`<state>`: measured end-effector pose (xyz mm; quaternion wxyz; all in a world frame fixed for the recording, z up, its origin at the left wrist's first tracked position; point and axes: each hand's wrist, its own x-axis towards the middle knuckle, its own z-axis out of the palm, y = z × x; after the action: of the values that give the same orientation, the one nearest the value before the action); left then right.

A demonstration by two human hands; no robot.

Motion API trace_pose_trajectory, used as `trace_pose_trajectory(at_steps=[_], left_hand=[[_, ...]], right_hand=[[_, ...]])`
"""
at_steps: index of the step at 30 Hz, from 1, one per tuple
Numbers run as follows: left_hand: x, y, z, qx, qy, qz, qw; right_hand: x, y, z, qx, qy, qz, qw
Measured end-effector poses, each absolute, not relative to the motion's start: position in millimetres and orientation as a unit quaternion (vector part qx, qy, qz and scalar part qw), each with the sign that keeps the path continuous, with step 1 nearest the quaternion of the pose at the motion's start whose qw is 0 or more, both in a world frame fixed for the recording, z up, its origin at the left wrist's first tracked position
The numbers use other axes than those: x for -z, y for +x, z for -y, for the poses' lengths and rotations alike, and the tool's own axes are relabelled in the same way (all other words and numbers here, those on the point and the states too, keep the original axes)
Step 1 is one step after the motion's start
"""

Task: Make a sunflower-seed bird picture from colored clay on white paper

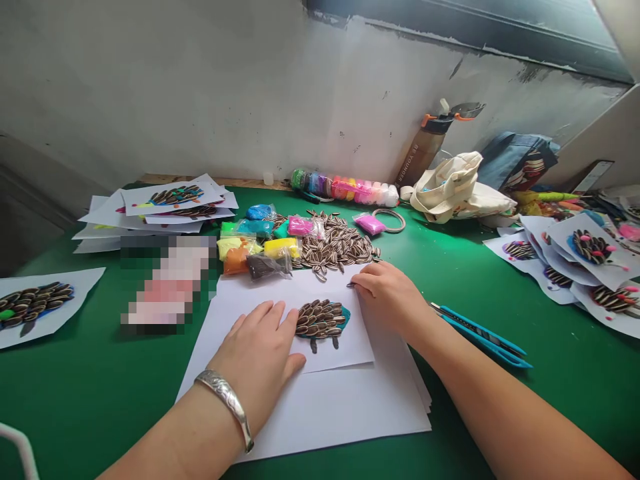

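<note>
My left hand (263, 357) lies flat with its fingers stretched over the left side of a small white sheet (345, 357). On that sheet is a hedgehog-like figure (320, 320) of striped sunflower seeds pressed on blue clay, with two dark seeds below it as legs. My right hand (385, 290) is at the sheet's upper right, thumb and fingers pinching a single sunflower seed (351, 285). A pile of sunflower seeds (340, 243) lies just beyond both hands. Under the small sheet is a stack of larger white paper (350, 407).
Bagged coloured clay (267, 248) sits left of the seed pile. A blue craft knife (480, 333) lies beside my right forearm. Seed pictures are stacked at left (165, 207) and right (590, 257). Behind stand a bottle (423, 150) and a cloth bag (455, 187).
</note>
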<state>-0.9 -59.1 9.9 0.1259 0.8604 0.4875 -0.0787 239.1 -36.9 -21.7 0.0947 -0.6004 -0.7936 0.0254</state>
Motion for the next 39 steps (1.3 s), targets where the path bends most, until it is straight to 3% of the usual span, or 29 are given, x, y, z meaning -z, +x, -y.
trace_pose_trajectory(at_steps=[6, 10, 15, 18, 21, 39], left_hand=[[-10, -1, 59, 0.083, 0.859, -0.489, 0.125], [-9, 0, 58, 0.087, 0.858, -0.491, 0.123], [-10, 0, 58, 0.091, 0.858, -0.489, 0.127], [-9, -1, 58, 0.092, 0.86, -0.487, 0.123], [-7, -3, 59, 0.071, 0.867, -0.48, 0.116], [-9, -1, 58, 0.093, 0.86, -0.486, 0.125]], right_hand=[[21, 232, 35, 0.045, -0.593, 0.803, 0.037], [18, 234, 37, 0.052, -0.61, 0.784, 0.107], [-1, 236, 56, -0.135, -0.603, 0.761, 0.197], [-12, 232, 69, -0.274, -0.609, 0.728, 0.156], [-16, 228, 73, -0.32, -0.6, 0.725, 0.108], [-2, 219, 65, -0.283, -0.602, 0.742, 0.08]])
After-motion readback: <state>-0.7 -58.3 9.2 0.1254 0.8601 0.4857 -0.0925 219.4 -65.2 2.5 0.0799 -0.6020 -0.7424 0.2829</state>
